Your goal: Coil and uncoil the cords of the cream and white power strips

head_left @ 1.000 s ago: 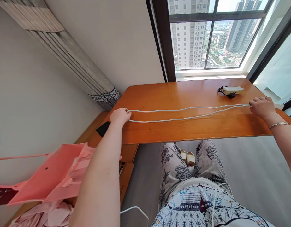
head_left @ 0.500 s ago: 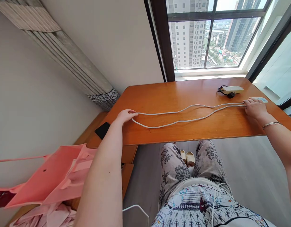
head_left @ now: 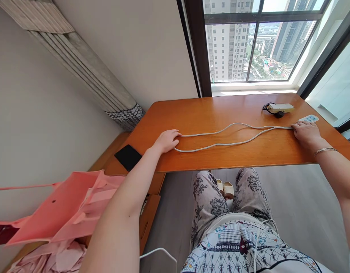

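Observation:
A long white cable [head_left: 230, 145] lies doubled into a narrow loop on the wooden table [head_left: 203, 113]. At the loop's left end, my left hand [head_left: 167, 141] rests palm down on the tabletop, its fingers over the cable and its thumb by the lower strand. The two strands meet at the right under my right hand [head_left: 306, 132], which is closed over them. A white power strip [head_left: 309, 118] pokes out just beyond that hand. How the fingers grip underneath is hidden on both sides.
Near the window [head_left: 254, 49] sits a pale adapter box [head_left: 281, 108] with a dark coiled cord. A black flat device [head_left: 128, 157] lies by my left forearm. On the left stands a pink bag [head_left: 61, 206], beside a gathered curtain [head_left: 106, 87]. Another white cord [head_left: 162, 250] hangs below the table.
My left hand has moved right along the table, taking in the loop's left end. More of the black device now shows. My right hand has shifted slightly left, uncovering more of the power strip.

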A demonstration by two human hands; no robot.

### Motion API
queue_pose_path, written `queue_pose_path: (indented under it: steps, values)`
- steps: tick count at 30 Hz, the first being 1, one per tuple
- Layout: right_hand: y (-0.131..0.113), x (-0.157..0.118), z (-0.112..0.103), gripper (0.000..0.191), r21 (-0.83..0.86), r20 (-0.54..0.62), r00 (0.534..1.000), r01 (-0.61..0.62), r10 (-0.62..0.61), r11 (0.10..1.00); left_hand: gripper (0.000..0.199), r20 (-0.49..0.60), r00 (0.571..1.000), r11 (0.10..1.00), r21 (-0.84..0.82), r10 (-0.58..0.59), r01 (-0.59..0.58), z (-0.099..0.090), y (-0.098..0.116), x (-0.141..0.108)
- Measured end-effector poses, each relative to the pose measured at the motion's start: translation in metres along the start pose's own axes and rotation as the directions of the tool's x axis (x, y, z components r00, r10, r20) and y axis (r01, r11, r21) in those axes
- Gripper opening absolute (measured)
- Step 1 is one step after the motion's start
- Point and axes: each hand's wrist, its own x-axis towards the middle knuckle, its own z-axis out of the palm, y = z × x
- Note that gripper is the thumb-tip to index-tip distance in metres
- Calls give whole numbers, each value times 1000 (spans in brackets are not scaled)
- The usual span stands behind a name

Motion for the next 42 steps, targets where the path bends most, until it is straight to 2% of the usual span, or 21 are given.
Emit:
queue_pose_path:
  steps: [2, 6, 12, 15, 19, 20, 22, 28, 31, 33, 35, 37, 40, 42]
  values:
    - [1, -2, 0, 50, -5, -19, 1000, -3, 3, 1000, 48, 30, 1000, 997, 80, -10, 8, 3, -2, -4]
    - [1, -3, 4, 51, -20, -49, 998, -37, 36, 999, 54, -26, 992, 982, 139, -127, 130, 5, -19, -14]
    - [0, -6, 9, 50, -22, -101, 994, -52, 50, 998, 50, -88, 943, 942, 77, -320, 327, 2, -31, -19]
    - [2, -8, 10, 51, -19, -116, 992, -60, 58, 998, 47, -163, 896, 907, 11, -414, 421, 3, -28, -17]
    - [1, -9, 8, 52, -23, -98, 993, -61, 58, 998, 42, -241, 783, 816, -85, -573, 571, 9, -23, -10]
    - [1, -10, 7, 52, -25, -92, 994, -58, 56, 998, 41, -245, 768, 803, -90, -592, 590, 11, -22, -8]
    - [1, -10, 7, 52, -21, -83, 996, -43, 41, 999, 41, -254, 766, 801, -74, -591, 594, 14, -20, -4]
    - [3, -10, 13, 46, -16, -109, 994, -31, 29, 999, 37, -247, 848, 874, 8, -469, 486, 11, -23, -3]
    - [1, -7, 22, 49, 24, -198, 979, -33, 37, 999, 43, -295, 862, 905, -21, -412, 425, 7, -21, -1]
    - [-6, -3, 27, 50, 68, -266, 963, -24, 41, 997, 46, -326, 885, 942, -52, -331, 333, 7, -14, 3]
    - [-18, 3, 29, 52, 104, -310, 951, 37, -3, 994, 50, -308, 935, 985, -69, -174, 161, 9, 0, 10]
    - [-36, 9, 28, 58, 127, -327, 940, 141, -93, 982, 61, -233, 972, 997, -66, 32, -49, 13, 21, 18]
    - [-70, 17, 23, 70, 162, -301, 922, 300, -243, 940, 93, -107, 957, 958, -70, 269, -277, 21, 58, 29]
    - [-93, 21, 18, 78, 177, -283, 907, 370, -313, 912, 102, -56, 938, 935, -87, 341, -345, 27, 80, 35]
